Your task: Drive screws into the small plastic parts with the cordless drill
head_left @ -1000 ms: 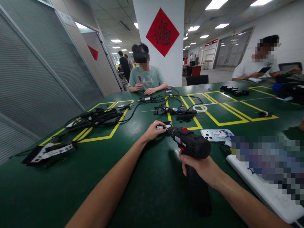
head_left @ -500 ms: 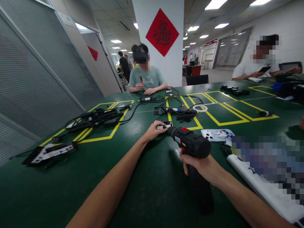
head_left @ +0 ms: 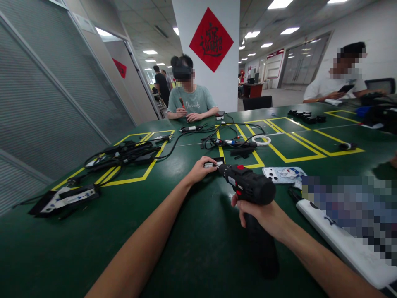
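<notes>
A black cordless drill (head_left: 248, 185) with red switches is in my right hand (head_left: 257, 211), fingers wrapped round its grip. Its chuck points away to the left, and the bit's tip reaches my left fingertips. My left hand (head_left: 201, 169) is closed on a small black and white part (head_left: 210, 164) on the green table (head_left: 198, 231). The fingers cover much of that part, so its kind and its contact with the bit cannot be made out.
Tangled black cables and tools (head_left: 124, 155) lie left, near a black-and-white piece (head_left: 70, 200). More cables and a pen-like tool (head_left: 231, 142) lie ahead, with a white ring (head_left: 261, 140). A phone (head_left: 283, 174) and a white case (head_left: 344, 244) lie right. Two people sit across.
My hands and the drill stay almost in the same place. The person opposite has tilted the orange-handled tool slightly.
</notes>
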`<state>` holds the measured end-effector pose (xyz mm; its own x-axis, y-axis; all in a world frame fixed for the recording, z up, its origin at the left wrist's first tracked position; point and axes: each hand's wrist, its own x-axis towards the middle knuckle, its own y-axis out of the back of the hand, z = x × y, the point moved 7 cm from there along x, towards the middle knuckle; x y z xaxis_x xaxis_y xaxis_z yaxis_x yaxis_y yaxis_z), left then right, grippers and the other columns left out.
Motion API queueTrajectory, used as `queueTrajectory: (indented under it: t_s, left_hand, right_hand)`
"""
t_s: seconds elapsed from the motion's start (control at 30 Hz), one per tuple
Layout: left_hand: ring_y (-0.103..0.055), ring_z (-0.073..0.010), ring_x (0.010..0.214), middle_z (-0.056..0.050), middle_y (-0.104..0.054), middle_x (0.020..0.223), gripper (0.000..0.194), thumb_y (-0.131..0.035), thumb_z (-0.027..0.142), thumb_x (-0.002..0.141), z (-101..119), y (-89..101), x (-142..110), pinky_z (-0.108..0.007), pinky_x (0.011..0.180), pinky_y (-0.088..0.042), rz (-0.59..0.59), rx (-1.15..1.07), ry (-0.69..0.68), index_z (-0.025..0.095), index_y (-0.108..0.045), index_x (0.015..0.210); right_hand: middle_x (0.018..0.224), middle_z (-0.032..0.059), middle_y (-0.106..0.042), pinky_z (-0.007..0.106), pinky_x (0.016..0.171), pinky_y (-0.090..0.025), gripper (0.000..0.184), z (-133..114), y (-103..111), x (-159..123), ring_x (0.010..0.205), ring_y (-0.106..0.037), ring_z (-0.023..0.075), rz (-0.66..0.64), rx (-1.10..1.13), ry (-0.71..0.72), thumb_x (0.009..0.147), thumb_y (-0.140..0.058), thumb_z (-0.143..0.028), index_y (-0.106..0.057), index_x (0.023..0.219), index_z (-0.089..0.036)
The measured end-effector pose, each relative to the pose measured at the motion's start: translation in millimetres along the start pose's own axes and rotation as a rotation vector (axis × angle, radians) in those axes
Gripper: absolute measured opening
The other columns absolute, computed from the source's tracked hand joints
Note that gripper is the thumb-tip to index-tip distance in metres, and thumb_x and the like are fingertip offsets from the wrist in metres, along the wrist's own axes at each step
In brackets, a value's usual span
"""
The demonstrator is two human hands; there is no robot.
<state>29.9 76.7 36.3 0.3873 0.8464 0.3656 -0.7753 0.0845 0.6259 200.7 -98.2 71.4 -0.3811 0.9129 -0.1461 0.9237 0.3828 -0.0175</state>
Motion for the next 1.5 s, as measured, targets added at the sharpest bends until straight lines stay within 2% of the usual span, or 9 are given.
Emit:
queueTrajectory:
  t_s: [0.2, 0.37, 0.5, 0.73, 0.9, 0.97, 1.17, 1.37, 1.5]
  left_hand:
    - [-0.053, -0.0206, 0.099, -0.004, -0.058, 0.102, 0.03, -0.063, 0.038, 0.071, 0.2, -0.2, -0.4, -0.035, 0.093, -0.039, -0.009, 0.003, 0.018, 0.021, -0.064, 0.096]
    - [-0.053, -0.0201, 0.099, -0.004, -0.058, 0.101, 0.03, -0.063, 0.038, 0.072, -1.1, -0.1, -0.1, -0.034, 0.092, -0.039, -0.005, 0.002, -0.002, 0.02, -0.064, 0.095]
    - [-0.053, -0.0199, 0.099, -0.004, -0.058, 0.102, 0.03, -0.063, 0.039, 0.072, -1.8, -0.3, -0.5, -0.034, 0.092, -0.039, -0.006, -0.002, -0.008, 0.021, -0.064, 0.096]
    - [-0.053, -0.0202, 0.099, -0.004, -0.057, 0.101, 0.03, -0.063, 0.039, 0.072, -2.2, -0.2, -0.5, -0.034, 0.092, -0.039, -0.003, -0.01, -0.011, 0.021, -0.064, 0.096]
    - [-0.053, -0.0201, 0.099, -0.004, -0.057, 0.102, 0.03, -0.063, 0.039, 0.072, -2.6, -0.1, 0.0, -0.034, 0.092, -0.039, -0.005, -0.012, -0.009, 0.021, -0.065, 0.096]
    - [-0.053, -0.0201, 0.099, -0.004, -0.058, 0.102, 0.03, -0.063, 0.039, 0.072, -2.8, -0.1, 0.1, -0.034, 0.092, -0.039, -0.006, -0.01, -0.003, 0.021, -0.065, 0.096]
    - [-0.053, -0.0202, 0.099, -0.004, -0.058, 0.102, 0.029, -0.063, 0.038, 0.072, -1.6, -0.1, 0.0, -0.035, 0.092, -0.04, 0.002, -0.004, 0.004, 0.021, -0.065, 0.096]
    - [-0.054, -0.02, 0.098, -0.004, -0.058, 0.101, 0.029, -0.063, 0.038, 0.072, -1.7, -0.1, 0.2, -0.035, 0.092, -0.04, 0.002, -0.008, -0.002, 0.021, -0.065, 0.095]
    - [-0.053, -0.0199, 0.098, -0.004, -0.058, 0.102, 0.03, -0.063, 0.039, 0.072, -1.6, 0.2, 0.2, -0.034, 0.092, -0.04, 0.001, -0.013, -0.01, 0.021, -0.064, 0.096]
  right_hand:
    - [0.055, -0.0014, -0.056, 0.027, 0.057, -0.041, 0.008, 0.6, -0.7, 0.2, 0.05, -0.055, 0.0119, -0.007, -0.05, -0.022, 0.077, -0.05, -0.022, -0.055, 0.079, -0.016]
    - [0.08, 0.0012, -0.061, 0.028, 0.056, -0.043, 0.014, -0.3, -2.1, 2.8, 0.048, -0.056, 0.0098, 0.003, 0.01, 0.039, 0.074, -0.053, -0.022, -0.054, 0.088, -0.016]
    - [0.087, 0.0023, -0.061, 0.027, 0.053, -0.042, 0.014, 0.0, -1.9, 1.4, 0.047, -0.055, 0.0088, 0.012, 0.026, 0.022, 0.074, -0.053, -0.02, -0.054, 0.087, -0.016]
    - [0.056, -0.0025, -0.055, 0.025, 0.053, -0.041, 0.009, -0.1, 0.3, -0.4, 0.047, -0.055, 0.0109, 0.013, -0.055, -0.029, 0.076, -0.053, -0.022, -0.055, 0.083, -0.015]
    - [0.085, 0.0023, -0.061, 0.026, 0.052, -0.042, 0.018, -0.5, -1.1, 0.9, 0.048, -0.056, 0.0095, 0.0, 0.025, 0.007, 0.074, -0.055, -0.02, -0.055, 0.091, -0.016]
    - [0.089, 0.0034, -0.061, 0.026, 0.052, -0.042, 0.018, -0.1, -1.3, 1.2, 0.048, -0.056, 0.0095, -0.008, 0.035, 0.007, 0.074, -0.054, -0.02, -0.055, 0.092, -0.016]
    - [0.078, 0.0024, -0.061, 0.026, 0.053, -0.042, 0.017, 2.3, 0.9, 1.7, 0.049, -0.056, 0.0102, 0.014, 0.001, -0.015, 0.074, -0.055, -0.021, -0.056, 0.09, -0.015]
    - [0.076, 0.0015, -0.06, 0.027, 0.054, -0.043, 0.022, 3.8, 0.4, 2.4, 0.049, -0.057, 0.0114, -0.007, 0.018, 0.037, 0.077, -0.053, -0.021, -0.056, 0.098, -0.015]
    - [0.087, 0.0029, -0.06, 0.027, 0.052, -0.043, 0.028, 3.9, 0.8, 1.5, 0.049, -0.057, 0.0107, -0.019, 0.05, 0.038, 0.077, -0.054, -0.023, -0.055, 0.105, -0.017]
